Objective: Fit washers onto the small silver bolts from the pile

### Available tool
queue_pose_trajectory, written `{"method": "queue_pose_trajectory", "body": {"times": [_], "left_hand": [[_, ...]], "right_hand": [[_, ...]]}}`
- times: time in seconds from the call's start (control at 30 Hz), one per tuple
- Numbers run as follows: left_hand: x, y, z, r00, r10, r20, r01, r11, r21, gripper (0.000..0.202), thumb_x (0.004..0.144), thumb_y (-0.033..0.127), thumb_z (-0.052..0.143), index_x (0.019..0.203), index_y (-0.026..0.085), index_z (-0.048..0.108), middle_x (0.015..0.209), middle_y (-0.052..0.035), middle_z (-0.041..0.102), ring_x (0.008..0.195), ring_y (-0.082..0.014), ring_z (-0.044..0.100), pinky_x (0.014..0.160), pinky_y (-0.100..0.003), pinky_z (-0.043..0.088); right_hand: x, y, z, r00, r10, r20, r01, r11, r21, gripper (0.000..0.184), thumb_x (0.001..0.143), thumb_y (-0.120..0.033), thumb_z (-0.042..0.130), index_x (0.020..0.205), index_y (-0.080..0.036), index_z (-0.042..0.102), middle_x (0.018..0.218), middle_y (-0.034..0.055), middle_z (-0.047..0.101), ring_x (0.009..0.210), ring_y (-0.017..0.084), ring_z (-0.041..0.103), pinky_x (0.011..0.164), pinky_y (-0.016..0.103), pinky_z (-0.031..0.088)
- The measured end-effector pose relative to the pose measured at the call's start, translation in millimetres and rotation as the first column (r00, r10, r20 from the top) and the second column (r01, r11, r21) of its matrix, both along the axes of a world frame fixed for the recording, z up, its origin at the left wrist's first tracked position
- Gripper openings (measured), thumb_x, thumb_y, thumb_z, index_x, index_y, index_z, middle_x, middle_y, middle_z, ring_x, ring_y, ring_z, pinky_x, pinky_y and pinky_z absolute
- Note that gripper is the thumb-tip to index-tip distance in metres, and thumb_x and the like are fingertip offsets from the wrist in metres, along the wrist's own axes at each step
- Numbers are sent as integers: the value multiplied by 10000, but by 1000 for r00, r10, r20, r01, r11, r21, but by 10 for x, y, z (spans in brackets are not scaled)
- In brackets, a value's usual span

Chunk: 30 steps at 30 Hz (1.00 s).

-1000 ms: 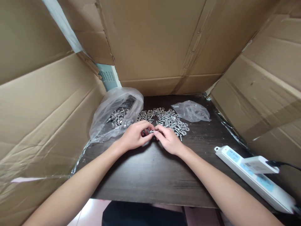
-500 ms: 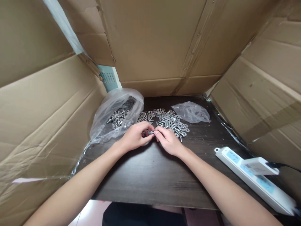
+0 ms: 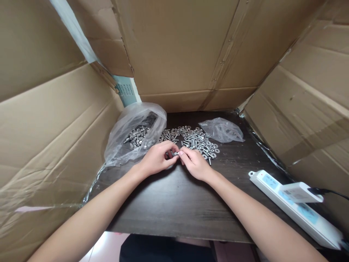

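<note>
My left hand (image 3: 157,157) and my right hand (image 3: 195,162) meet over the dark table (image 3: 174,203), fingertips almost touching. Between them is a small silver bolt (image 3: 176,153). My left thumb and fingers are pinched on one side of it, and my right thumb and forefinger close on its other end. Whether a nut or washer sits on the bolt is too small to tell. Just beyond my fingers lies a loose pile of silver bolts, nuts and flat washers (image 3: 200,140), partly hidden behind my hands.
An open clear plastic bag (image 3: 117,145) full of metal fasteners (image 3: 137,135) stands at the left. A crumpled plastic bag (image 3: 222,130) lies back right. At the right is a white power strip (image 3: 297,209) with a plugged-in adapter (image 3: 302,192). Cardboard walls (image 3: 185,47) enclose the table.
Both hands stay in nearly the same place, with only a slight shift of the fingers around the bolt. Everything else lies as before.
</note>
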State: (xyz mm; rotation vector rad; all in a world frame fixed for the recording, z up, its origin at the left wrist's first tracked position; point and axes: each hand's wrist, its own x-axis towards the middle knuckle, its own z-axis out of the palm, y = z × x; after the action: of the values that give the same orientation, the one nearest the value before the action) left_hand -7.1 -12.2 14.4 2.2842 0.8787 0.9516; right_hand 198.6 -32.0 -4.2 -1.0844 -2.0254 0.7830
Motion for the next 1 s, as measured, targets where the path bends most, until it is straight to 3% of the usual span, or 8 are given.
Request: {"method": "queue_pose_trajectory", "body": {"times": [0.53,0.77,1.0], "left_hand": [[-2,-11,20,1000,-1,-12,1,999,34,88,900,192,661,987,177,654,904,-22,648,726,-141,615,682,-260,502],[-13,3,32,1000,11,-28,-9,999,45,98,906,216,669,998,185,663,905,-28,659,742,-156,623,689,-272,510],[-13,-3,32,999,6,-32,-5,999,37,97,921,220,680,1010,183,678,911,-22,653,747,-144,622,687,-259,508]], "right_hand": [[-11,-6,-13,1000,-7,5,7,1000,17,376,1078,-361,381,748,-215,484,687,9,563,626,176,535,641,307,358],[11,-5,40,999,13,-53,-13,1000,-12,243,1040,-320,431,868,-211,564,761,10,622,711,190,594,710,311,396],[8,-2,32,999,19,-48,-19,1000,3,223,1021,-305,455,848,-210,557,736,-1,615,665,180,576,679,306,386]]}}
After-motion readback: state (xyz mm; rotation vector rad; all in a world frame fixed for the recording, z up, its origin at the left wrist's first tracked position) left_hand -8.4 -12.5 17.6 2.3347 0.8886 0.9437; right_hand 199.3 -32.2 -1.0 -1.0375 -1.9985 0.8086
